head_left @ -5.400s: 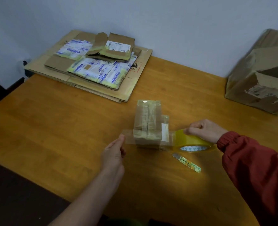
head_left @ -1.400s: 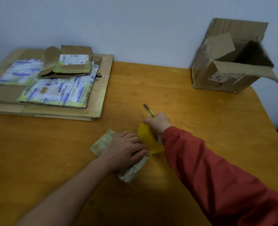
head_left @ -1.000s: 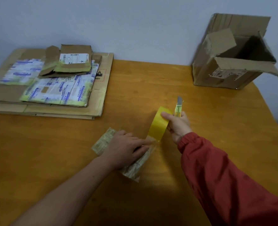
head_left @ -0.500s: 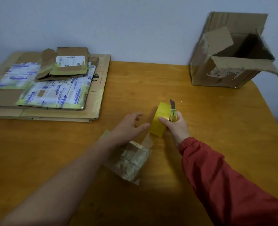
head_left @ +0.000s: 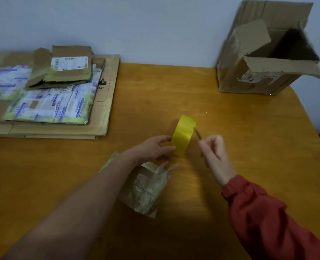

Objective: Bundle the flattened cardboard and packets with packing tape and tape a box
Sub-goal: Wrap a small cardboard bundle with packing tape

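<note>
Leftmost, the flattened cardboard stack [head_left: 48, 126] lies on the table [head_left: 174, 87]. Centrally, the left hand [head_left: 153, 149] grips the upright yellow tape roll [head_left: 183, 136] above the taped bundle [head_left: 146, 188]. The right hand [head_left: 213, 152] pinches a blurred cutter [head_left: 198, 134]. Far right stands the open box [head_left: 249, 76].

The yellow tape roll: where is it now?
Head view, centre: the tape roll is gripped by the left hand, left of the right hand, just beyond the taped bundle.
</note>
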